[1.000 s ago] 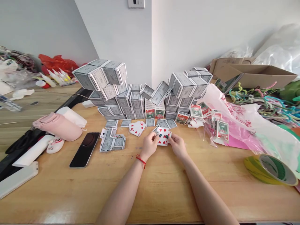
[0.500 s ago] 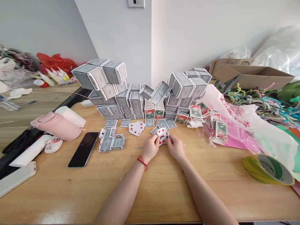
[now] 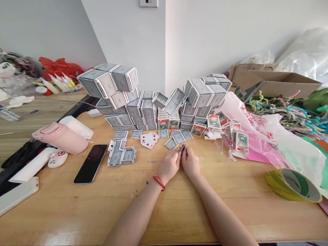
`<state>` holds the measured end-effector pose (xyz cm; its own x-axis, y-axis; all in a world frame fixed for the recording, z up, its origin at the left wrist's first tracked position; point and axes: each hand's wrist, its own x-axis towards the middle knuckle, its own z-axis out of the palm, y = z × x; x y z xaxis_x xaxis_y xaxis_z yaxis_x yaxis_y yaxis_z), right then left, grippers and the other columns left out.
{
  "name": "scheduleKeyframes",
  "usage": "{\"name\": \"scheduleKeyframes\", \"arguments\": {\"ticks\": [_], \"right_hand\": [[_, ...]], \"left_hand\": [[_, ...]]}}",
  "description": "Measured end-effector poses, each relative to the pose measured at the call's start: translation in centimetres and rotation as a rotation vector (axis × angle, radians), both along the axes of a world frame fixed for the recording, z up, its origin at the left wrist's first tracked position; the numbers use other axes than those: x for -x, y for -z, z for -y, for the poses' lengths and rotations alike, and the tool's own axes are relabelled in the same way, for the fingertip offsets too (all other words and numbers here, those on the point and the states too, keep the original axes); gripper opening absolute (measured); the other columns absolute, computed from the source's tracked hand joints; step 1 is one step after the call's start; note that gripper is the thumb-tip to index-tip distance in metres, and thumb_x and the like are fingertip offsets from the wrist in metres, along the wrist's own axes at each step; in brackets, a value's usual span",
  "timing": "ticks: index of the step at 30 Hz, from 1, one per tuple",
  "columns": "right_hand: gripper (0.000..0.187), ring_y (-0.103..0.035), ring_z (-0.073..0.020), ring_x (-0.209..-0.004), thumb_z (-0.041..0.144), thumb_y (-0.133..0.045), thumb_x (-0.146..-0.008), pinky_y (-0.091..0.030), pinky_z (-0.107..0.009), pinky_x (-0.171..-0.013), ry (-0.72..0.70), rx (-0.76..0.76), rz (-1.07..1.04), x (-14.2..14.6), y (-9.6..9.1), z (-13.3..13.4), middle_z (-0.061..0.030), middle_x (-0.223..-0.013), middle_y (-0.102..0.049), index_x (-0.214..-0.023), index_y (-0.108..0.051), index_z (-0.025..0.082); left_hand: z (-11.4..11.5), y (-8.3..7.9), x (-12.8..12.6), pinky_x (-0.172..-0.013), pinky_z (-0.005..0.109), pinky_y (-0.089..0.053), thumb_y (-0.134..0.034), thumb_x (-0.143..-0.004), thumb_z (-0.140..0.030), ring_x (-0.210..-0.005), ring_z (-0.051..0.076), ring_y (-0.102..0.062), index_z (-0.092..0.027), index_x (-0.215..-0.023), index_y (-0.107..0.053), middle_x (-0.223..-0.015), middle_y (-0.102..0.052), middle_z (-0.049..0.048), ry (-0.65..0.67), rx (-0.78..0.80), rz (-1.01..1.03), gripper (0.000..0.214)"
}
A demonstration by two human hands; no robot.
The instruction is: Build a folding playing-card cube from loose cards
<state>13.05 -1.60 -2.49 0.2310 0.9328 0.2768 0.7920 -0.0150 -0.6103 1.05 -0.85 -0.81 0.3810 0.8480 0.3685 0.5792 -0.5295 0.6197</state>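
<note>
Since the playing cards (image 3: pixel 182 149) stand edge-on, faces hidden, I log left hand (image 3: pixel 167 166) and right hand (image 3: pixel 191 163) both pinching them closed.

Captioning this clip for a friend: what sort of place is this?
Probably a small craft or work room: a wooden table holds walls built from playing cards, with a cardboard box and coloured pipe cleaners nearby.
</note>
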Motion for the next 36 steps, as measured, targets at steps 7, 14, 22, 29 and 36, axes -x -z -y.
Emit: {"name": "scheduleKeyframes", "arguments": {"ticks": [7,14,22,29,36], "right_hand": [[0.040,-0.044,-0.0119,-0.043,0.043,-0.029,-0.088,-0.027,-0.023,-0.046,0.071,-0.051,-0.014,-0.3,-0.3,-0.2,-0.0019,-0.051,-0.055,-0.064,-0.052,0.019],[0.047,-0.040,-0.0109,-0.043,0.051,-0.034,-0.085,-0.027,-0.023,-0.046,0.092,-0.050,-0.248,-1.0,-0.6,-0.6,0.0002,-0.044,-0.048,-0.052,-0.045,0.019],[0.033,-0.059,-0.0169,-0.059,0.050,-0.063,-0.070,-0.046,-0.029,-0.056,-0.312,0.325,-1.358,-2.0,-1.3,-1.4,-0.0042,-0.062,-0.064,-0.072,-0.063,0.017],[0.024,-0.061,-0.0140,-0.062,0.033,-0.078,-0.057,-0.049,-0.030,-0.066,-0.301,0.402,-1.519,-2.5,-1.4,-1.3,-0.0021,-0.066,-0.066,-0.070,-0.065,0.017],[0.029,-0.049,-0.0096,-0.051,0.037,-0.078,-0.054,-0.041,-0.023,-0.051,-0.186,0.261,-1.376,-1.8,-0.3,-1.6,0.0025,-0.054,-0.057,-0.061,-0.058,0.017]], "left_hand": [[0.0,-0.1,0.0,-0.069,0.032,-0.046,-0.031,-0.091,-0.022,-0.076,0.019,-0.058,-0.017,-0.099,-0.058,-0.077,-0.062,0.0073,0.013,-0.154,-0.093,0.029],[0.0,0.2,0.1,-0.064,0.028,-0.042,-0.033,-0.090,-0.023,-0.071,0.018,-0.055,-0.017,-0.079,-0.057,-0.071,-0.059,0.0067,-0.009,-0.105,-0.020,0.027],[-1.0,0.5,0.7,-0.047,0.023,-0.023,-0.043,-0.084,-0.032,-0.047,0.008,-0.032,-0.018,-0.055,-0.035,-0.049,-0.039,-0.0035,-0.172,0.244,0.350,0.033],[-0.9,0.5,0.8,-0.048,0.022,-0.023,-0.042,-0.084,-0.036,-0.049,0.008,-0.034,-0.017,-0.057,-0.039,-0.051,-0.040,-0.0037,-0.144,0.274,0.327,0.033],[-0.6,0.4,0.6,-0.049,0.023,-0.026,-0.043,-0.084,-0.034,-0.051,0.009,-0.037,-0.017,-0.054,-0.040,-0.053,-0.043,-0.0017,-0.133,0.232,0.265,0.035]]}}
